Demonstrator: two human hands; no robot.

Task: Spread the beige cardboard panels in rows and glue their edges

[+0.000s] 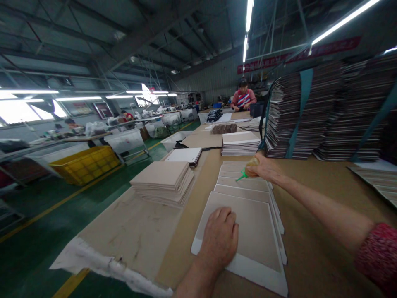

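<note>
My left hand (pixel 221 234) lies on the nearest beige panel with a white border (pixel 248 223), its fingers resting on the surface and gripping nothing. Beyond it, several similar panels (pixel 229 181) overlap in a fanned row, each showing a strip of its far edge. My right hand (pixel 259 166) is closed around a squeeze bottle (pixel 252 165), brownish and mostly hidden by the fingers. Its green nozzle (pixel 242 174) points down and left, close over the far panels; whether the tip touches one I cannot tell.
Left of the row is a stack of beige boards (pixel 161 178), with white-topped boards (pixel 182 155) behind. Another panel pile (pixel 240 142) stands ahead. Tall strapped stacks (pixel 297 111) rise at right. A person (pixel 243 97) sits at the table's far end; a yellow bin (pixel 85 163) stands left.
</note>
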